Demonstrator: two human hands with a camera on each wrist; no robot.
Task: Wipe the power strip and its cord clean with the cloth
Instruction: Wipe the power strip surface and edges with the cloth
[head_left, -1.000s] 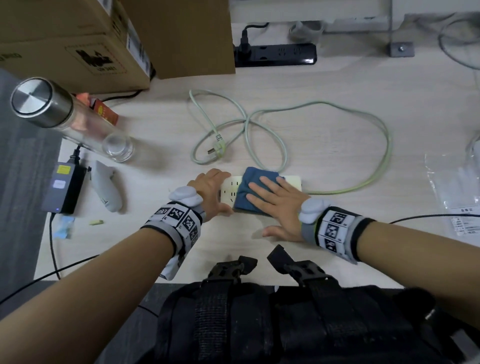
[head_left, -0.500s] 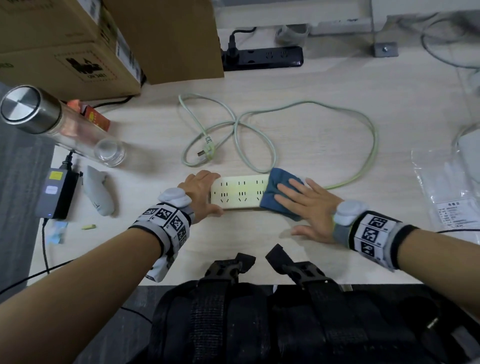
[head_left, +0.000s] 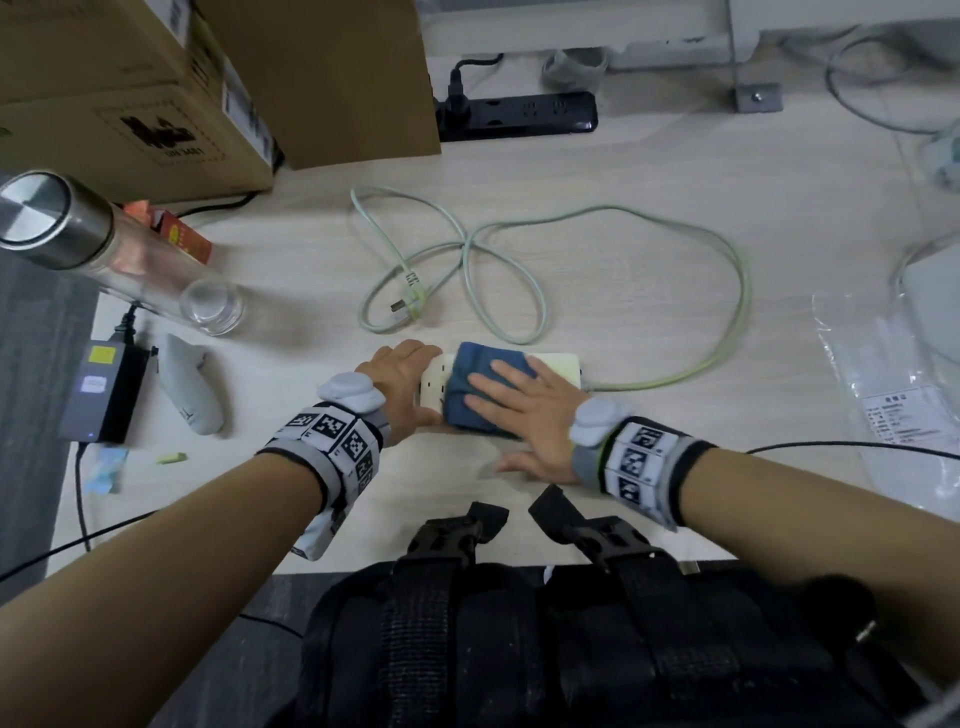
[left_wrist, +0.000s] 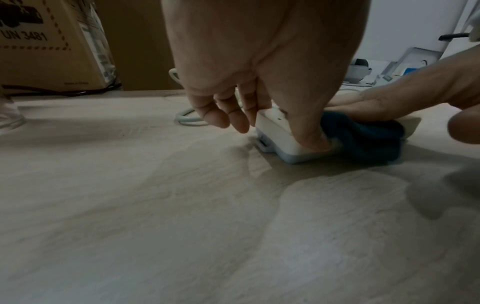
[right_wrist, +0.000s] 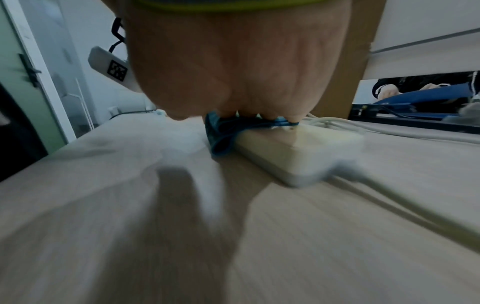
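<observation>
A cream power strip (head_left: 558, 364) lies on the desk near its front edge. Its pale green cord (head_left: 727, 291) loops away behind it and ends in a plug (head_left: 408, 299). My left hand (head_left: 400, 379) grips the strip's left end (left_wrist: 275, 131), thumb on the near side and fingers over the far side. A folded blue cloth (head_left: 470, 387) lies over the left half of the strip. My right hand (head_left: 524, 410) presses flat on the cloth with straight fingers. In the right wrist view the cloth (right_wrist: 221, 133) shows under the fingers, with the strip's right end (right_wrist: 298, 156) bare.
Cardboard boxes (head_left: 156, 88) stand at the back left, a black power strip (head_left: 519, 117) behind. A glass bottle (head_left: 119, 249), a black adapter (head_left: 101, 389) and a grey object (head_left: 189, 389) lie left. A plastic bag (head_left: 893, 395) lies right. A black pack (head_left: 519, 623) sits at the front edge.
My right hand slid the cloth right along the strip, then back to the left half. My left hand kept its grip on the strip's left end.
</observation>
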